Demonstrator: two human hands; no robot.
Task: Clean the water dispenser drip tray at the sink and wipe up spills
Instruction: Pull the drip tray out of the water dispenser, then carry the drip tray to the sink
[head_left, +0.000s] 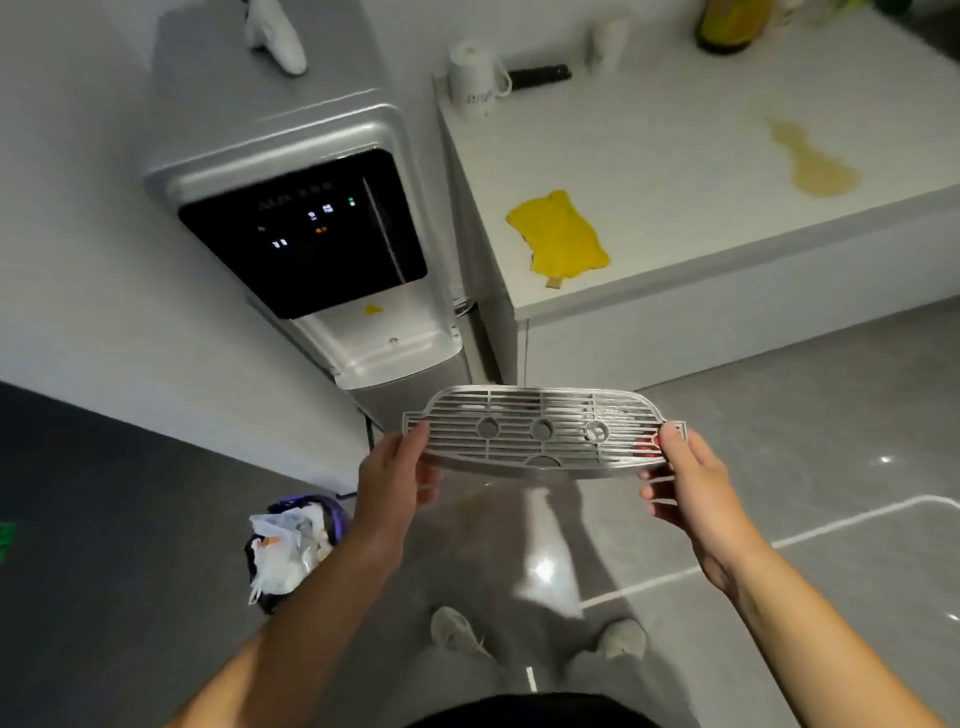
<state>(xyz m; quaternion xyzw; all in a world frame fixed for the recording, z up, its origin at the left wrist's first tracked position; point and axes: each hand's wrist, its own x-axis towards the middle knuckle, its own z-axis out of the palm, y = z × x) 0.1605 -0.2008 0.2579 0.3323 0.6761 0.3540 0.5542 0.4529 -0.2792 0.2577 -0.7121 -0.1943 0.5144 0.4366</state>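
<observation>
I hold the silver slotted drip tray grate (543, 431) flat in front of me, above the floor. My left hand (397, 483) grips its left end and my right hand (691, 480) grips its right end. The grey water dispenser (311, 239) with a black panel stands behind the grate, its tray bay (384, 348) bare. A yellow cloth (561, 236) lies on the white counter (675, 156) to the right. A yellowish spill (815, 166) spreads further right on that counter.
A white mug (475, 78), a black handle (540, 75) and a dark bottle (732, 23) sit at the counter's back. A small bin with a full white bag (291, 551) stands on the grey floor left of my feet. A wall runs along the left.
</observation>
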